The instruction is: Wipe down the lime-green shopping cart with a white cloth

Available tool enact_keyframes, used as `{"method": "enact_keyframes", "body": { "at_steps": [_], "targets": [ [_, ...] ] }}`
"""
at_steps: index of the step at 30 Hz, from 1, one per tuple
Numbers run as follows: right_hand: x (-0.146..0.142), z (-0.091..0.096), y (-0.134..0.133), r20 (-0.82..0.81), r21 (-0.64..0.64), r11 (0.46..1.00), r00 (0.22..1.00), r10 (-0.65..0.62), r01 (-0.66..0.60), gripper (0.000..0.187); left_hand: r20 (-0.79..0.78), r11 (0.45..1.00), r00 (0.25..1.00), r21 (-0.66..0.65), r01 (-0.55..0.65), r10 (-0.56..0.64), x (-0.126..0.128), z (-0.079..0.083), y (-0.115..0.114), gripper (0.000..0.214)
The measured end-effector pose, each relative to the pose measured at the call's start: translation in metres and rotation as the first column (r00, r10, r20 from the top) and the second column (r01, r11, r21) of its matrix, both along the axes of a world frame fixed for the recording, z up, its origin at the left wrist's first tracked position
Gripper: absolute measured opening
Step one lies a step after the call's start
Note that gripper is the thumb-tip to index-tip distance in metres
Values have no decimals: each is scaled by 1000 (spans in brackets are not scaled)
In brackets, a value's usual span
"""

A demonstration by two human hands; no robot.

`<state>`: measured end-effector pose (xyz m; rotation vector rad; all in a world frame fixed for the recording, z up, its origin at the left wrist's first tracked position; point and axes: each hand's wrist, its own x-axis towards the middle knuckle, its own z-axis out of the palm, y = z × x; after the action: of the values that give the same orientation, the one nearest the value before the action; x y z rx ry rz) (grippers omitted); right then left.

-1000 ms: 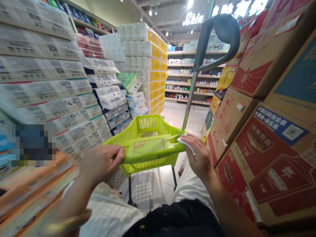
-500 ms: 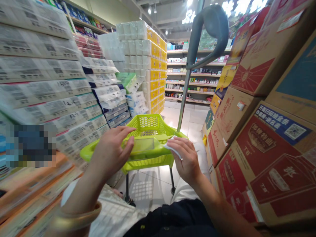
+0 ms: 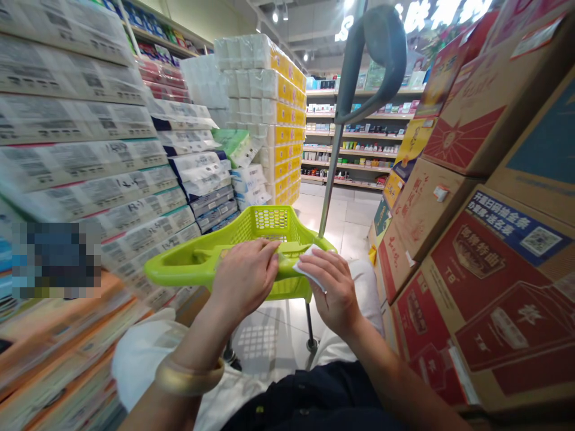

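Observation:
A lime-green shopping cart stands before me, its front rail running across my lap. My left hand lies over the middle of that rail with its fingers curled round it; a clear label holder there is partly covered. In my right hand is a folded white tissue, pressed against the right part of the rail under my fingers. The thumb side and part of the tissue are hidden. A metal pole with a grey loop handle rises from the cart's right side.
Stacked wrapped packs line the left, with yellow-and-white paper rolls farther on. Red and brown cartons are piled close on my right. Shelves of small goods stand beyond the tiled floor.
My left hand has moved right along the rail and closed over its middle. My right hand has shifted slightly left with the tissue.

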<state>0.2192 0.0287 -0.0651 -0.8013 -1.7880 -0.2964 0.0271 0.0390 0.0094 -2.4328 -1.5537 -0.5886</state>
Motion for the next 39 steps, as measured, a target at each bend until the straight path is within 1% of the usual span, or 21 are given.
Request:
{"method": "enact_keyframes", "body": {
  "at_steps": [2,5,7,11,13,15,18,19,21,23,26,27,31,33,36,37,39],
  "targets": [
    [4,0,3,-20,-10,1000,1000,9,-9,27,12,1000,1000,16,12,-12,-3,-2,0,39],
    [10,2,5,-128,-38,999,992,-12,7,28,13,999,1000,38,12,-13,-6,-4,0,38],
    [9,1,4,-161,-41,999,987,-16,9,28,12,998,1000,55,13,-14,-9,-5,0,38],
    [2,-3,-3,-54,9,999,998,43,-43,29,9,997,1000,80,25,-26,-15,-7,0,40],
    [3,-4,-2,-35,17,997,997,72,-72,29,6,996,999,87,35,-35,-18,-8,0,41],
    [7,-4,1,-84,1,997,993,79,-79,29,0,995,999,91,40,-40,-21,-8,0,42],
    [9,-4,4,-204,-42,997,978,52,-62,28,2,994,999,100,32,-32,-23,-9,0,42],
    [8,-4,3,-221,-45,997,974,47,-59,29,3,994,1000,104,28,-28,-24,-9,0,43],
    [3,-5,-1,-202,-26,998,978,56,-62,30,4,994,1000,111,23,-23,-25,-10,-1,42],
    [-1,-8,-5,-146,6,997,987,71,-71,31,2,993,1000,119,17,-17,-26,-10,-1,42],
    [-2,-10,-5,-104,20,996,991,85,-83,31,-1,993,1000,120,13,-13,-27,-9,-3,42],
    [0,-10,-4,-123,13,996,989,85,-84,30,-1,993,1000,116,14,-14,-28,-9,-3,42],
    [5,-8,0,-293,-42,997,955,45,-60,29,-1,994,1000,110,12,-12,-27,-8,-5,43],
    [4,-8,-3,-266,-25,998,963,46,-54,30,1,993,1000,119,7,-7,-27,-9,-5,43],
    [1,-8,-9,-136,24,997,988,70,-68,32,11,992,1000,129,8,-10,-27,-9,-6,43],
    [1,-8,-9,-117,32,996,990,82,-79,33,12,992,1000,128,11,-12,-27,-9,-6,43],
    [2,-7,-6,-134,22,994,985,106,-104,32,9,992,1000,123,14,-15,-28,-10,-7,43]
  ]
}}
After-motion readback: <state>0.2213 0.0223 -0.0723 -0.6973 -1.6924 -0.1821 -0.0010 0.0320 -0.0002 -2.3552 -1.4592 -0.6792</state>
